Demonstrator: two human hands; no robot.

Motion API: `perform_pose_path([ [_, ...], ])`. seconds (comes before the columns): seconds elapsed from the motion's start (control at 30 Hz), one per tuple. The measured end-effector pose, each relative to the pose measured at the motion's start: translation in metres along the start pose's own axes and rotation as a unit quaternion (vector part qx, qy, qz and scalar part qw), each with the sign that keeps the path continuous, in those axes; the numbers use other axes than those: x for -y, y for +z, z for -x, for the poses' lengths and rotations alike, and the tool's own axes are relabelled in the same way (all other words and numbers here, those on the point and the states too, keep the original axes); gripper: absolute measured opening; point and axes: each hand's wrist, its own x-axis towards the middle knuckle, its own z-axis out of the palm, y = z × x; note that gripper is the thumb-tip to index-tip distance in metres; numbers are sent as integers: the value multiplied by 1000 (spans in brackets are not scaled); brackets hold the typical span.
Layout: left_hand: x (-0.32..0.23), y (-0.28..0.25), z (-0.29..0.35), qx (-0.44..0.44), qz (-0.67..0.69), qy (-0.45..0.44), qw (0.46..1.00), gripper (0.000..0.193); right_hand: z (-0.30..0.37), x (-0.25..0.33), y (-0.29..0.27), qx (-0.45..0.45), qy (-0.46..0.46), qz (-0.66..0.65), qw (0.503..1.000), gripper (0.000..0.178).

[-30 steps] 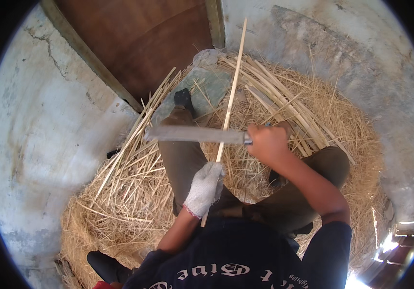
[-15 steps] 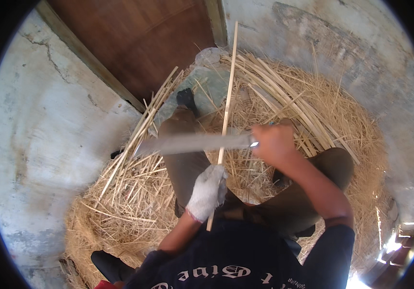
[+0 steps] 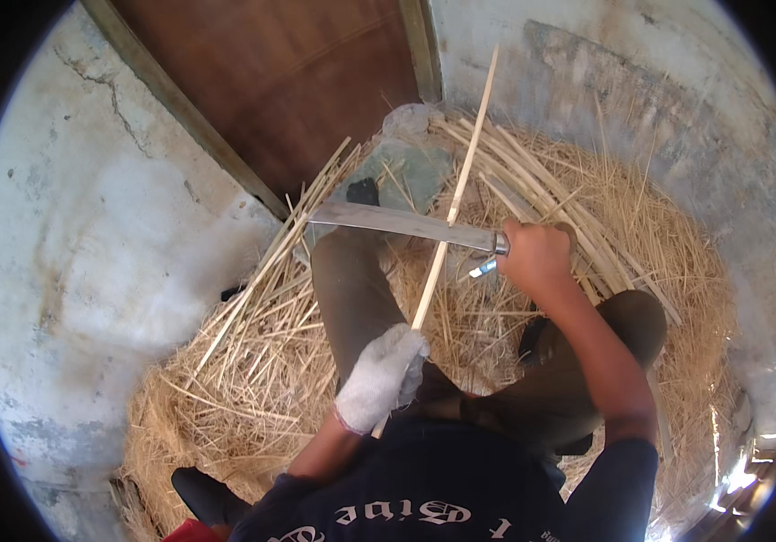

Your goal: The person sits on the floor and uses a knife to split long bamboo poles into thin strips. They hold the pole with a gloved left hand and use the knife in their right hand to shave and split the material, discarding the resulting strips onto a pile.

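Observation:
My left hand (image 3: 382,372), in a white work glove, is closed round the lower part of a long pale bamboo strip (image 3: 471,167). The strip slants up and away to the right, and its short near end pokes out below the glove. My bare right hand (image 3: 537,257) grips the handle of a machete (image 3: 388,219). Its broad blade points left and crosses the strip about midway, touching or very close to it. A small blue and white object (image 3: 483,268) shows beside the right fist; I cannot make out what it is.
Pale shavings (image 3: 243,406) cover the floor round my legs. Long strips lie in a bundle at the right (image 3: 578,212) and another at the left (image 3: 271,253). A greenish stone slab (image 3: 411,176) sits ahead, before a brown door (image 3: 289,81). Stained walls (image 3: 90,271) stand close on both sides.
The machete has moved farther away up the strip, and its blurred blade is now sharp. The strip's far end has swung right. My left hand stays closed on it.

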Motion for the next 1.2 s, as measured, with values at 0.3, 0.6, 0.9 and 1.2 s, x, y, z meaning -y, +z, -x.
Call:
perform_pose_path([
  [0.3, -12, 9, 11, -24, 2, 24, 999, 19, 11, 1, 2, -41, -56, 35, 997, 13],
  [0.6, -12, 8, 7, -15, 2, 26, 1000, 18, 22, 16, -9, -15, -59, 38, 997, 15],
  [0.9, 1, 12, 5, -14, -6, 28, 999, 20, 15, 18, -2, 42, -64, 21, 997, 17],
  [1.2, 4, -7, 0, -23, -87, 46, 995, 18, -3, -23, -10, 63, 171, 45, 982, 16],
])
